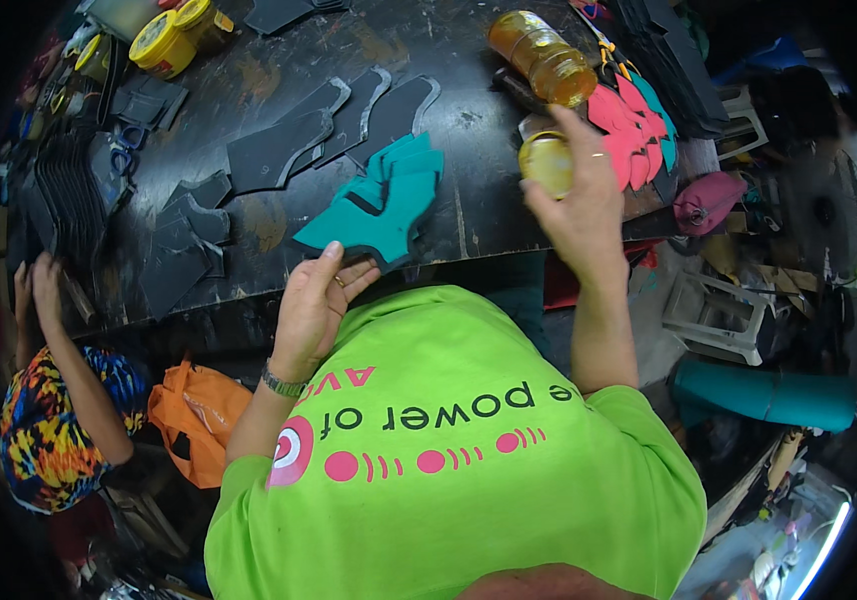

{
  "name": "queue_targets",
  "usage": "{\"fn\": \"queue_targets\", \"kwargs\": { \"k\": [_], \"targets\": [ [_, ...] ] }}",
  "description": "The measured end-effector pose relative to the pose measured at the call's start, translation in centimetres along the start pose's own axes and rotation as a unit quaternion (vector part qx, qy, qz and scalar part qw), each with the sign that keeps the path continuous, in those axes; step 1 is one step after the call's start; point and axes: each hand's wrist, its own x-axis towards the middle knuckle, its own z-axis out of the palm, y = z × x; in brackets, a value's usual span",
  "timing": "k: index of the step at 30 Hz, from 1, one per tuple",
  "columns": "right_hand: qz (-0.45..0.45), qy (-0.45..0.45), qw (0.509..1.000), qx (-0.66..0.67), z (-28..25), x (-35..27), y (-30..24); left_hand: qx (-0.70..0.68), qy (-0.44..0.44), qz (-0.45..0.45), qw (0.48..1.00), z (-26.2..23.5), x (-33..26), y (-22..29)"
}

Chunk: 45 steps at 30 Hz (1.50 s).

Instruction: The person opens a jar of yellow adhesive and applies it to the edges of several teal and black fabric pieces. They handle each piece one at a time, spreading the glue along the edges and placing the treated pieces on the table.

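Note:
My left hand (321,305) pinches the near edge of a teal sheet piece (364,228) with black edging, thumb on top and fingers beneath. More teal pieces (411,160) lie fanned behind it. At the right, my right hand (589,195), slightly blurred, curves round a small round jar (547,165) with a yellowish top, thumb on its near side and forefinger past its far side. The other fingers are hidden. Just beyond lies a clear bottle of amber liquid (544,58). Pink cut pieces (629,130) are stacked to the right of this hand.
Dark grey cut pieces (284,150) with pale curved edges lie on the black table (469,215). Scissors (127,150) and yellow tubs (164,45) stand left; orange-handled scissors (604,50) lie right. Another person's hands (44,290) rest at the left table edge. A white stool (719,315) stands right.

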Motion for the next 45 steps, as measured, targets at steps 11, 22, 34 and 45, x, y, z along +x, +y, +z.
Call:
{"fn": "queue_targets", "kwargs": {
  "k": [11, 22, 34, 45],
  "targets": [
    [0.070, 0.046, 0.996, 0.006, 0.6, 0.2, 4.3, -0.209, -0.030, -0.184, 0.960, 0.0, 0.3, -0.3],
    [0.016, 0.048, 0.984, -0.170, 1.4, 2.7, 8.0, -0.320, -0.097, -0.323, 0.885, 1.7, -1.4, 1.6],
    [0.046, -0.005, 0.972, -0.229, 2.3, 2.5, 6.3, 0.694, -0.063, 0.320, 0.642, 5.4, 4.4, 0.5],
    [-0.045, 0.191, 0.958, 0.210, -3.7, 1.7, -1.0, 0.723, -0.048, 0.351, 0.593, 6.0, 6.2, 0.1]
  ]
}}
